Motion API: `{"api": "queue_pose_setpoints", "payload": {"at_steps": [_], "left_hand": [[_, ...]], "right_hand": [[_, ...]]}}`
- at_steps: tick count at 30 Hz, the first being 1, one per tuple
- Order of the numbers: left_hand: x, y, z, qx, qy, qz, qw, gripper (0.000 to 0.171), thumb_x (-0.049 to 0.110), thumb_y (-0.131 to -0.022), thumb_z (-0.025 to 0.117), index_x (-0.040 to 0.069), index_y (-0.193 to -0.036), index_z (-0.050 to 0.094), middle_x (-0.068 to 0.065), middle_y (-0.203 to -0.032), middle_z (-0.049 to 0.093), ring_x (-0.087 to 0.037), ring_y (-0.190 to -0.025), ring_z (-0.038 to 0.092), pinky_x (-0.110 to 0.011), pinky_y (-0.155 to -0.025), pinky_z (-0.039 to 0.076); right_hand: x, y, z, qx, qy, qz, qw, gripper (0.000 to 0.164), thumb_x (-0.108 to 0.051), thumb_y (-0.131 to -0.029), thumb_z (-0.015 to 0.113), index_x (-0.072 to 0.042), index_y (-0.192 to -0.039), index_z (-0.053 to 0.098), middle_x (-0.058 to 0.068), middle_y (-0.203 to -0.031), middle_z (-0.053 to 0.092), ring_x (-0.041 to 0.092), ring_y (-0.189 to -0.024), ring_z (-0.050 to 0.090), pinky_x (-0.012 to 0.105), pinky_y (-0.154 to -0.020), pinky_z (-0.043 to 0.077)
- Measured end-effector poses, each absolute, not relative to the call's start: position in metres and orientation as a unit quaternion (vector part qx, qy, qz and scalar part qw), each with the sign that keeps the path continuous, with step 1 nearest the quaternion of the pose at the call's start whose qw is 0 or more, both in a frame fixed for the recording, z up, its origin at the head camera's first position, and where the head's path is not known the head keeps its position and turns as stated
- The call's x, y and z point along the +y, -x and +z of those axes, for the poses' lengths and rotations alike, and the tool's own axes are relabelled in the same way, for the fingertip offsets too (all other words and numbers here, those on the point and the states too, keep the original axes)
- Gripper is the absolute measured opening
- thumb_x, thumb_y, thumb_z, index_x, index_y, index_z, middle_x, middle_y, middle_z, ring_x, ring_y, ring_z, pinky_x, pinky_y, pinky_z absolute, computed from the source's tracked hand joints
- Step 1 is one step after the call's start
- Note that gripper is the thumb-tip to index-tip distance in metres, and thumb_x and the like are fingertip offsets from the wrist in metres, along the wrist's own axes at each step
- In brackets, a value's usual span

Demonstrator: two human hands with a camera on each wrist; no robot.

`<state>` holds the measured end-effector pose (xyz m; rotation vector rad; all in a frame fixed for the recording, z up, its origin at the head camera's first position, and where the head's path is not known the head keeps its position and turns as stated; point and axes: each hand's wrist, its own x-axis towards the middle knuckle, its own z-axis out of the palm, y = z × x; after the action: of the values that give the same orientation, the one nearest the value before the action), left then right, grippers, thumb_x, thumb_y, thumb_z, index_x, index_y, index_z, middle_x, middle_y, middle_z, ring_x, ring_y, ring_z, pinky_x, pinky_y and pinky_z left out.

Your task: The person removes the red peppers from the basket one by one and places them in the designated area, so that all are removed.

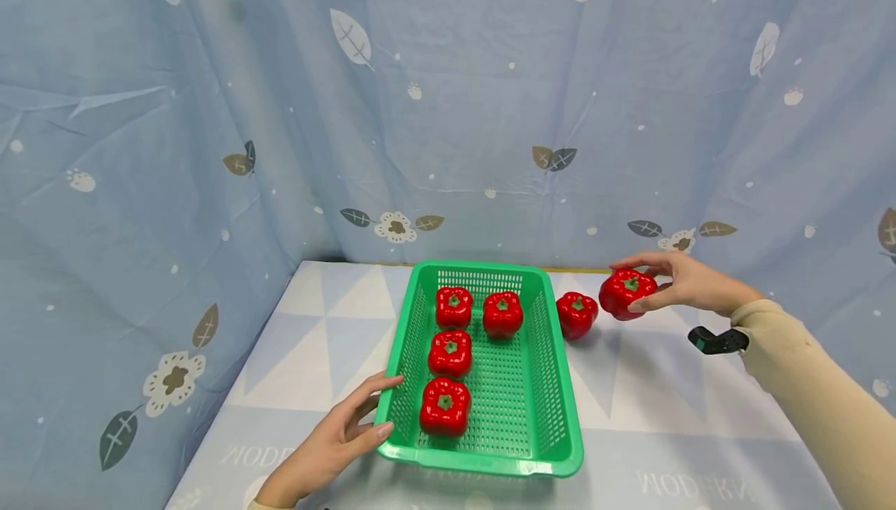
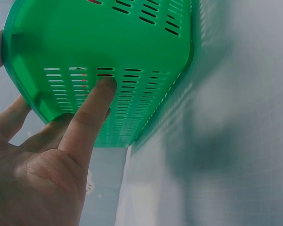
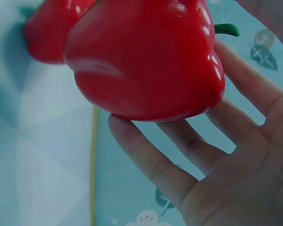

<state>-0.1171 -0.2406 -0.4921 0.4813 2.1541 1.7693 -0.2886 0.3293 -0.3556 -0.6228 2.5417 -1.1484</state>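
Note:
My left hand (image 1: 336, 444) holds the near left side of a green plastic basket (image 1: 483, 463), with thumb and index finger at the rim. In the left wrist view, other fingers (image 2: 87, 120) press against its slotted outer wall (image 2: 146, 37). My right hand (image 1: 689, 281) grips a red bell pepper (image 1: 625, 295) between thumb and fingers, above the table's back right. The right wrist view shows this pepper (image 3: 146, 61) close up, its green stem toward the palm. Several red bell peppers (image 1: 450, 353) stand in the basket, most along its left side.
Another red bell pepper (image 1: 577, 316) stands on the table just outside the basket's right wall, left of the held one. A patterned cloth covers the table (image 1: 315, 347). Blue printed curtains (image 1: 476, 106) hang behind and at the left.

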Motion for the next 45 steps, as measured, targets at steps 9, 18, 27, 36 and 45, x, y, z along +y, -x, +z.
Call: {"api": "queue_pose_setpoints", "payload": {"at_steps": [9,18,27,36,45], "left_hand": [[-0.241,0.117,-0.493,0.755,-0.168,0.615,0.155,0.062,0.016,-0.114,0.064,0.015,-0.17,0.039,-0.015,-0.178,0.02,-0.051,-0.158,0.03,-0.047,-0.118,0.045],[-0.241,0.119,-0.493,0.755,-0.167,0.615,0.152,0.062,0.016,-0.114,0.063,0.013,-0.17,0.038,-0.015,-0.178,0.022,-0.052,-0.158,0.03,-0.061,-0.12,0.04],[-0.24,0.118,-0.495,0.751,-0.17,0.62,0.15,0.062,0.015,-0.114,0.063,0.012,-0.171,0.038,-0.015,-0.178,0.021,-0.054,-0.158,0.027,-0.068,-0.119,0.037],[-0.241,0.117,-0.495,0.752,-0.171,0.619,0.149,0.062,0.015,-0.114,0.062,0.013,-0.171,0.037,-0.016,-0.178,0.02,-0.057,-0.158,0.024,-0.073,-0.118,0.034],[-0.24,0.115,-0.493,0.754,-0.168,0.618,0.149,0.062,0.016,-0.114,0.062,0.012,-0.171,0.037,-0.017,-0.179,0.019,-0.059,-0.158,0.023,-0.072,-0.118,0.036]], "right_hand": [[0.344,0.289,-0.38,0.884,0.196,-0.397,0.152,0.067,-0.022,-0.094,0.086,-0.01,-0.155,0.06,0.018,-0.148,0.063,0.043,-0.132,0.055,0.046,-0.089,0.06],[0.346,0.29,-0.405,0.883,0.186,-0.399,0.161,0.066,-0.025,-0.093,0.086,-0.013,-0.154,0.063,0.017,-0.152,0.061,0.045,-0.136,0.052,0.047,-0.093,0.056],[0.349,0.292,-0.418,0.889,0.188,-0.384,0.166,0.067,-0.027,-0.093,0.086,-0.012,-0.154,0.062,0.017,-0.153,0.061,0.049,-0.139,0.049,0.051,-0.097,0.056],[0.351,0.292,-0.431,0.887,0.189,-0.388,0.165,0.067,-0.028,-0.093,0.086,-0.011,-0.154,0.063,0.016,-0.153,0.062,0.05,-0.14,0.05,0.068,-0.104,0.051],[0.351,0.294,-0.439,0.879,0.186,-0.402,0.176,0.07,-0.024,-0.093,0.087,-0.008,-0.156,0.061,0.017,-0.155,0.06,0.046,-0.14,0.051,0.056,-0.102,0.051]]}}
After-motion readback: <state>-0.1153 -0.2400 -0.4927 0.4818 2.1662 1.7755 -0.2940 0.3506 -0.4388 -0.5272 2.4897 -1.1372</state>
